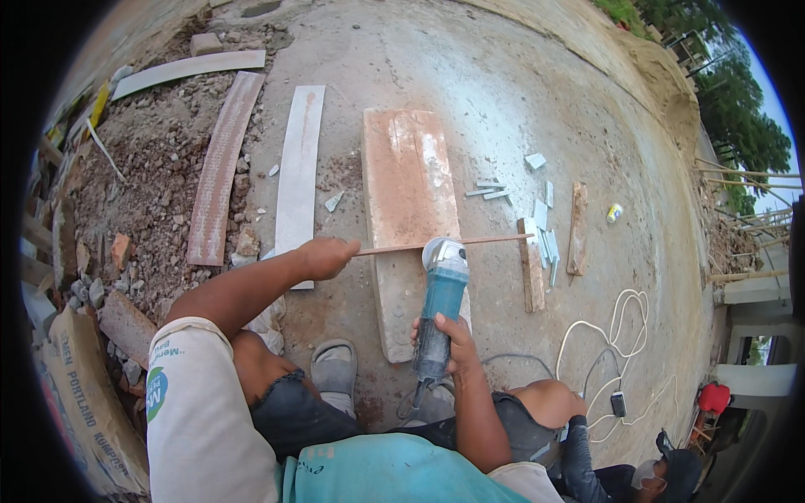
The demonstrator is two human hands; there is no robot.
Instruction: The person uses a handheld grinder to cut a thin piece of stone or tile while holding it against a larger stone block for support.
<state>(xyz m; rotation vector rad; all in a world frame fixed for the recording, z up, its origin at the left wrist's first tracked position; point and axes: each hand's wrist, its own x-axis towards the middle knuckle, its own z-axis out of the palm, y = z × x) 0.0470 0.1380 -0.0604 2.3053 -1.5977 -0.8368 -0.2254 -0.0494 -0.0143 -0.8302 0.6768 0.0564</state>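
My left hand point(329, 257) is closed around the near end of a thin, reddish-brown tile strip point(495, 241). The strip runs to the right across a long block point(408, 176) coated with red dust, and its far end reaches past the block over a wooden piece point(532, 272). In my right hand point(453, 339) is a teal and black angle grinder point(444, 298), gripped by its body with the head pointing away from me. Its disc point(431, 250) is at the strip, above the block; whether it is cutting in, I cannot tell.
Long tile strips point(300, 168) lie left of the block, beside rubble point(159, 176). Light tile offcuts point(545, 239) and another wooden piece point(578, 226) are to the right. A cable point(608, 335) loops across the ground. Another person point(662, 474) is at the lower right.
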